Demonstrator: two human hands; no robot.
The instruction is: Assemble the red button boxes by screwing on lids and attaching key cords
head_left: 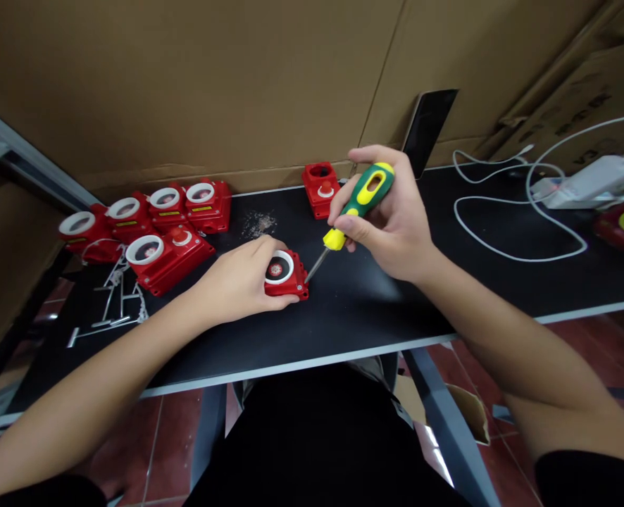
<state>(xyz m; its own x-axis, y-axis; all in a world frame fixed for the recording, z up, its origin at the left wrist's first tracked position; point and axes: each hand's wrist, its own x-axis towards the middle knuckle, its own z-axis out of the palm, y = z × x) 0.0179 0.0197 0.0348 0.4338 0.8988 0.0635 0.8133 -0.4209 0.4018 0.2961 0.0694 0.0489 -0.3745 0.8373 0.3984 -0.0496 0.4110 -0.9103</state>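
Your left hand (pixel 242 279) clasps a white-ringed red box (pixel 294 284); your right hand (pixel 401 224) grips a green-yellow screwdriver (pixel 363 200), tip at the box's right end.

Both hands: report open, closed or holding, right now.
Left hand: closed on a red housing.
Right hand: closed around the green-and-yellow screwdriver.

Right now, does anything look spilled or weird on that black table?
Yes: a patch of pale, crumbly debris lies loose on the flat black tabletop, just beyond the left hand. It looks spilled because the bits are scattered; I can't tell what they are.
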